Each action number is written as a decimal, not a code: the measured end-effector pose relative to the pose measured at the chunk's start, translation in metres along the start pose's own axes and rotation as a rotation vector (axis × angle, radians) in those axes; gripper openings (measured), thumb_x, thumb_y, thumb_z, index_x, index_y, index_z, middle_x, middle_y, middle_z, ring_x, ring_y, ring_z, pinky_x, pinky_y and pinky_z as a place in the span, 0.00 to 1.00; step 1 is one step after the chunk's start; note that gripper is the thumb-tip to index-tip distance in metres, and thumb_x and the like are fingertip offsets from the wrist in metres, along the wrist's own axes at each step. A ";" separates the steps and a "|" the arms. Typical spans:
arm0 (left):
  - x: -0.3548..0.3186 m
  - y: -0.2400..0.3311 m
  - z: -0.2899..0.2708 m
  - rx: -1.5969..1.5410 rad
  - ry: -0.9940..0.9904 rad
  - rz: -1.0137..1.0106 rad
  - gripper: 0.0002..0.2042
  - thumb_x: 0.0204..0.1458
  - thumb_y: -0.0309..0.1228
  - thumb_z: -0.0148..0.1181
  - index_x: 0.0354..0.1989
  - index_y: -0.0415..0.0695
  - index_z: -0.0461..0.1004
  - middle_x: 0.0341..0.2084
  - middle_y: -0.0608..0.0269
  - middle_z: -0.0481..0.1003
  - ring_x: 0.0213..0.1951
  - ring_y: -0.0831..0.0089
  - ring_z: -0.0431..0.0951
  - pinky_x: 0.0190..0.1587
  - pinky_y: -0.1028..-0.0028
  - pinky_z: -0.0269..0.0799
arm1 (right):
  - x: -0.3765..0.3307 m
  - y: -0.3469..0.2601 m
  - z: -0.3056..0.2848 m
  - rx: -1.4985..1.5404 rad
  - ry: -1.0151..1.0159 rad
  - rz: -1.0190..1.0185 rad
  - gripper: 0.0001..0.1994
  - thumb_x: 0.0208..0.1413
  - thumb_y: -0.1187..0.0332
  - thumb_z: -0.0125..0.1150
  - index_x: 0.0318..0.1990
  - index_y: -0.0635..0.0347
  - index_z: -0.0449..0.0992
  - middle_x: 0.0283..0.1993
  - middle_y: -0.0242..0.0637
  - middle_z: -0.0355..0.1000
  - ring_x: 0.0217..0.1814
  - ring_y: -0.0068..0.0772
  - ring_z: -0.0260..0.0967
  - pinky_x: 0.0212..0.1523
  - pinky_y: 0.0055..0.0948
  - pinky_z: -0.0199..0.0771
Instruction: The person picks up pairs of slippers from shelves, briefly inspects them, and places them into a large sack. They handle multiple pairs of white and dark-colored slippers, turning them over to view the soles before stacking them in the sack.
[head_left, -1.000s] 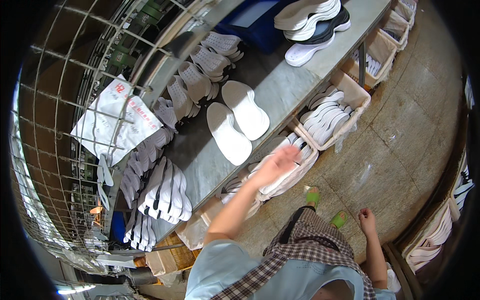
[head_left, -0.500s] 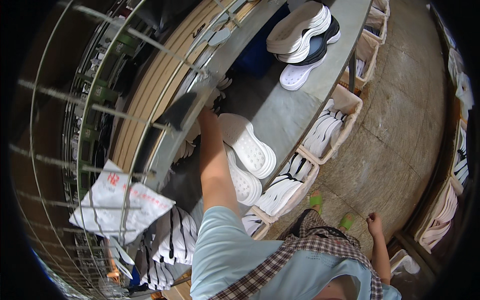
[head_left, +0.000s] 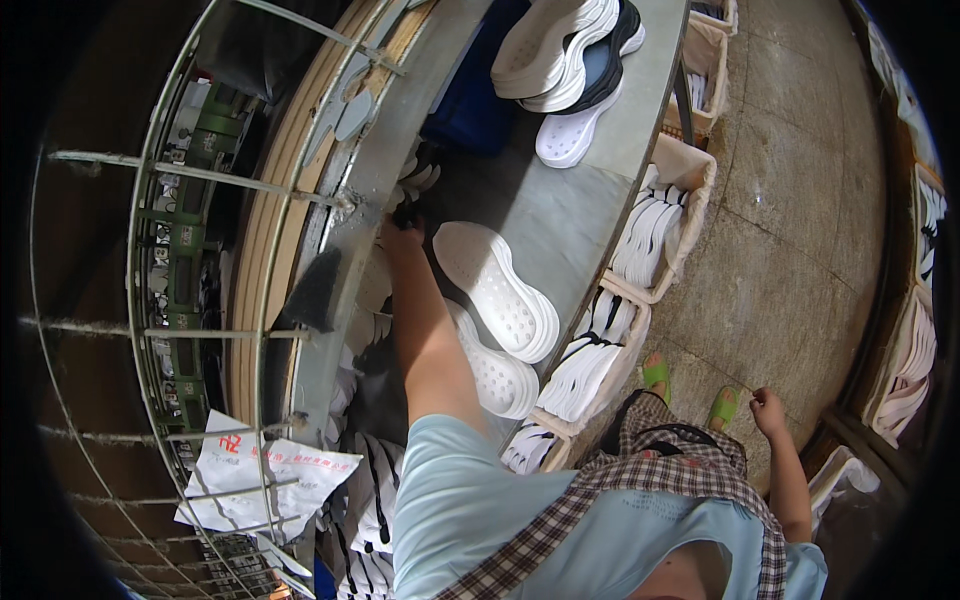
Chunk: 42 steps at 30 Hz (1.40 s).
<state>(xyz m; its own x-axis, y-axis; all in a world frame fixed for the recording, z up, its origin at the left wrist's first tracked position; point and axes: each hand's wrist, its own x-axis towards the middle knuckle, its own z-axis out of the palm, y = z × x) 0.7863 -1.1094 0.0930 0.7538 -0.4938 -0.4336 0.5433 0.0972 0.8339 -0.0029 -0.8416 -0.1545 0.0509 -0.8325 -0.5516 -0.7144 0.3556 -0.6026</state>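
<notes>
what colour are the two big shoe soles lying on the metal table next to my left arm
White, with a dotted tread pattern: the two foam shoe soles show best in the head view.

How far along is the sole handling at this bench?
Done: two white soles lie tread-up on the grey bench. In hand: the left hand is at the bench's far edge, on something dark I can't identify. The right hand hangs empty at the side. Left: a stack of soles and full boxes.
</notes>
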 end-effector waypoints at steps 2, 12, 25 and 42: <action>-0.040 0.013 0.016 -0.201 0.126 -0.096 0.12 0.56 0.37 0.46 0.43 0.46 0.71 0.43 0.61 0.71 0.46 0.63 0.71 0.48 0.59 0.70 | 0.002 0.009 -0.006 0.021 -0.032 0.016 0.12 0.47 0.70 0.55 0.40 0.64 0.72 0.37 0.49 0.73 0.40 0.47 0.71 0.42 0.38 0.71; -0.402 -0.044 -0.045 -0.387 -0.432 -0.272 0.14 0.55 0.33 0.53 0.47 0.38 0.69 0.46 0.54 0.72 0.49 0.59 0.71 0.54 0.58 0.66 | 0.038 -0.103 -0.052 0.373 -0.102 -0.286 0.20 0.49 0.64 0.59 0.47 0.66 0.69 0.34 0.38 0.70 0.36 0.32 0.67 0.39 0.31 0.68; -0.578 -0.210 -0.044 0.225 -0.980 -0.506 0.34 0.49 0.37 0.60 0.63 0.40 0.51 0.55 0.56 0.64 0.57 0.61 0.64 0.59 0.63 0.59 | -0.101 -0.263 -0.147 1.529 -0.717 -0.704 0.45 0.48 0.49 0.55 0.68 0.53 0.36 0.68 0.48 0.39 0.69 0.44 0.41 0.65 0.44 0.50; -0.605 -0.245 0.071 0.314 -1.091 -0.569 0.19 0.60 0.37 0.45 0.52 0.34 0.65 0.40 0.54 0.73 0.40 0.70 0.76 0.39 0.77 0.77 | -0.131 -0.202 -0.206 1.422 -0.602 -0.269 0.35 0.53 0.47 0.46 0.62 0.62 0.52 0.56 0.48 0.62 0.57 0.43 0.62 0.56 0.44 0.63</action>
<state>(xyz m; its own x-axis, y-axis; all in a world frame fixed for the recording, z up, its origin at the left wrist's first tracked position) 0.1710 -0.8961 0.1756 -0.3325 -0.8654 -0.3750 0.4656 -0.4964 0.7327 -0.0089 -0.8916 0.1579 0.5724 -0.7729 -0.2739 0.5626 0.6132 -0.5545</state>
